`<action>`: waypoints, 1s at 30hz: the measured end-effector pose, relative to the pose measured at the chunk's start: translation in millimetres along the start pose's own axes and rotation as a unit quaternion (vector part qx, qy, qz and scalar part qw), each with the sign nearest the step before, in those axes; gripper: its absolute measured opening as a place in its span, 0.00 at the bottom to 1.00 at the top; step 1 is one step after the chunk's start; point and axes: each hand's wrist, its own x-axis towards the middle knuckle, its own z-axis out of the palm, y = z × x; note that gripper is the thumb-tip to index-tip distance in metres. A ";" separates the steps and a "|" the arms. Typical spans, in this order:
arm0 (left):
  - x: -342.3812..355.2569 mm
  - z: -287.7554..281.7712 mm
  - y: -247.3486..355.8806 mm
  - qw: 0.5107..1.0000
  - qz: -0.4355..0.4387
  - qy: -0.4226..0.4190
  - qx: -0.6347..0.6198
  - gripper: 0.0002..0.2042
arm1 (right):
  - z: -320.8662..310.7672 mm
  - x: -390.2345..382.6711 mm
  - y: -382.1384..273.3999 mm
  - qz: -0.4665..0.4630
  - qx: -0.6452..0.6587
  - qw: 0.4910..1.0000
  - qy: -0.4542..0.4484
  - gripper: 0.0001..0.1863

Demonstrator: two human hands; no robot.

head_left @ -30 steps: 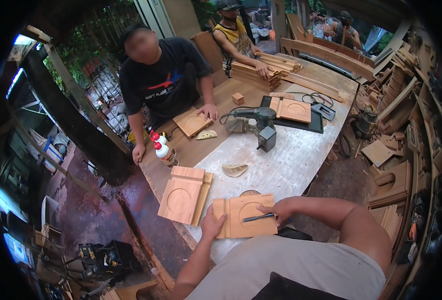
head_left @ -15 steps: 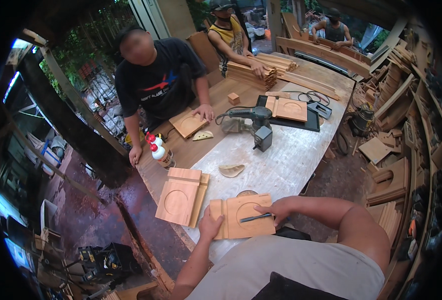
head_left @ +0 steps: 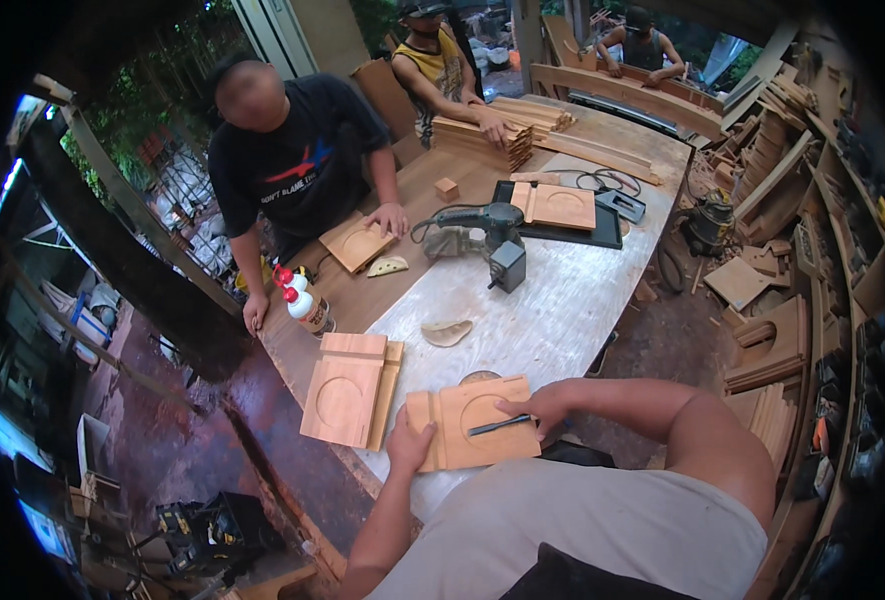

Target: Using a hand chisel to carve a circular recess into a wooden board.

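Observation:
A light wooden board [head_left: 452, 440] with a shallow round recess and a groove across it lies at the near edge of the table, by my body. My left hand [head_left: 409, 443] grips its left edge, thumb on top. My right hand [head_left: 544, 410] is closed at the board's right side, with its thumb over the board. From it a slim dark chisel-like tool [head_left: 499, 425] extends across the recess; its exact kind is unclear. Left of the board, two similar recessed boards [head_left: 343, 388] lie stacked. Just beyond is a pale half-moon piece [head_left: 446, 332].
A belt sander [head_left: 492, 235] stands mid-table, near a black tray [head_left: 607, 230] bearing another board. Red-capped glue bottles [head_left: 304, 302] stand at the left edge. Across the table a person in a dark shirt [head_left: 302, 170] touches a board; another handles stacked wood strips [head_left: 477, 143].
The whole view has shifted slightly, so things appear a little farther left and up. My hands, the board and the dark tool keep nearly the same positions relative to one another.

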 end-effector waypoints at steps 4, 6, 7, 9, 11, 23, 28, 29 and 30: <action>-0.5 1.0 -2.2 1.000 -0.002 -0.002 0.021 0.38 | 0.6 -1.7 1.0 -0.006 0.000 1.000 0.004 0.63; -1.2 1.4 -3.7 1.000 0.000 0.001 0.021 0.38 | -1.8 -3.6 -4.2 0.010 0.006 1.000 -0.006 0.63; -1.4 1.3 -4.3 1.000 0.003 0.004 0.018 0.38 | -4.7 -7.3 -8.5 0.015 0.005 1.000 -0.009 0.63; -1.4 1.2 -4.7 1.000 0.006 0.006 0.015 0.38 | -7.9 -13.1 -14.5 0.020 0.005 1.000 -0.011 0.63; -1.5 0.3 -1.4 1.000 0.011 0.007 0.014 0.37 | -9.6 -17.3 -16.6 0.020 0.006 1.000 -0.011 0.63; -1.1 1.0 -2.7 0.999 0.014 0.011 0.028 0.37 | -3.4 -9.3 -10.0 0.002 0.002 1.000 -0.002 0.63; -1.7 0.0 -2.1 1.000 0.008 0.003 0.022 0.37 | -1.8 -4.8 -6.2 0.006 0.000 1.000 -0.010 0.63; -1.4 0.2 -2.3 1.000 0.010 0.005 0.024 0.37 | -1.6 -4.1 -5.3 0.006 -0.003 1.000 -0.008 0.64; -1.2 0.6 -2.4 1.000 0.010 0.005 0.024 0.37 | -1.5 -3.7 -4.4 0.006 -0.003 1.000 -0.009 0.64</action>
